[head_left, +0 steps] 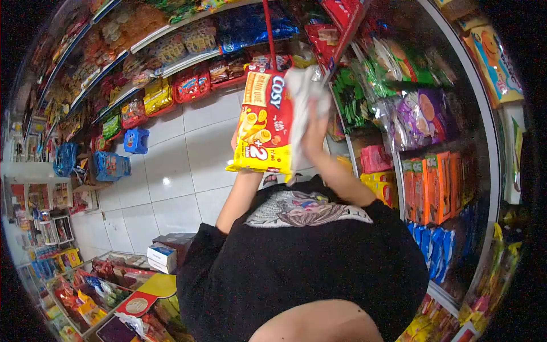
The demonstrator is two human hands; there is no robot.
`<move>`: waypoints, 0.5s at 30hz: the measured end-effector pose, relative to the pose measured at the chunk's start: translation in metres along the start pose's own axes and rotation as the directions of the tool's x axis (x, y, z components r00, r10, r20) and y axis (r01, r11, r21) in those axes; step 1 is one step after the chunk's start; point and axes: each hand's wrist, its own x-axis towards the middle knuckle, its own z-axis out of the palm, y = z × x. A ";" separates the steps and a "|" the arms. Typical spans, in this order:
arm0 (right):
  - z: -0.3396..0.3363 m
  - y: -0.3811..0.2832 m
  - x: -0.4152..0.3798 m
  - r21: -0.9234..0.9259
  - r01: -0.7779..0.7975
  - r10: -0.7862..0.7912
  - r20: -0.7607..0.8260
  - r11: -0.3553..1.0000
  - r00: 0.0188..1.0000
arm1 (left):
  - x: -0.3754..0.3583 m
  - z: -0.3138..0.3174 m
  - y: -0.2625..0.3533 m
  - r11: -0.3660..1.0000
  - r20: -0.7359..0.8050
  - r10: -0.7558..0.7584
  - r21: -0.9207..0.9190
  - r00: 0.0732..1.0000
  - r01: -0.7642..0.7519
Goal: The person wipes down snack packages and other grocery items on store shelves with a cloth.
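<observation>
A yellow and red bag of Cosy biscuit rolls point(266, 122) is held up in front of my chest. My left hand point(235, 140) supports it from behind, mostly hidden by the bag, with only a bit of finger showing at its left edge. Against the bag's right side, my right hand point(314, 128) grips a white cloth point(307, 91). Motion blurs both the cloth and the fingers of that hand.
Shelves of bagged snacks point(188, 40) curve along the left and back. At right stands a glass-fronted cabinet with purple bags point(427, 117) and orange packs point(430, 188). A blue stool point(136, 141) rests on the tiled floor point(171, 171). A red pole point(269, 34) rises behind the bag.
</observation>
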 end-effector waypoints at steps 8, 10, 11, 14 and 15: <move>0.005 -0.013 -0.044 0.265 -0.405 0.403 0.064 0.875 0.913 | 0.020 0.011 -0.006 0.990 0.004 -0.013 0.140 1.000 0.012; -0.003 -0.014 -0.047 0.265 -0.566 0.577 0.040 0.781 0.815 | 0.025 0.012 -0.007 0.985 0.003 -0.008 0.175 1.000 0.007; -0.004 -0.023 -0.043 0.328 -0.645 0.656 0.093 0.690 0.749 | 0.025 0.011 -0.006 0.981 -0.004 -0.007 0.195 1.000 0.008; -0.014 -0.021 -0.026 0.294 -0.490 0.458 0.174 0.821 0.872 | 0.027 0.011 0.000 0.964 -0.017 -0.010 0.265 1.000 0.014; -0.019 -0.024 -0.020 0.301 -0.478 0.449 0.163 0.825 0.879 | 0.032 0.001 0.008 0.920 0.327 -0.115 0.391 0.938 -0.023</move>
